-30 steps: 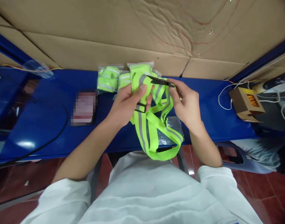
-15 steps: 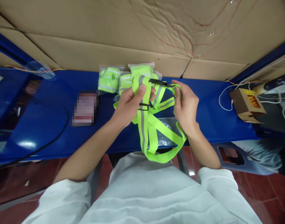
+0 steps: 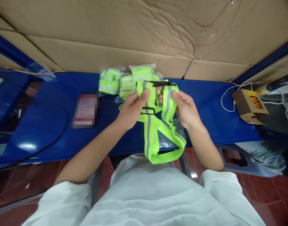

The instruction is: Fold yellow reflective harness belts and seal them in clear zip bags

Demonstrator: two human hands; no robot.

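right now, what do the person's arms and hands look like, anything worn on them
The pale, whitish top has loose, wide sleeves ending around the elbows, leaving the forearms bare. The left hand and right hand are ungloved, and no watch, bracelet or ring shows.

Ok so your left hand (image 3: 132, 108) had the neon reflective strap (image 3: 166, 158) pinched near a black slider buckle (image 3: 148, 108), your right hand (image 3: 187, 110) gripped the other side, and a black clip (image 3: 164, 83) spanned the top. Bagged straps (image 3: 109, 81) sat behind on your blue table (image 3: 209, 110).
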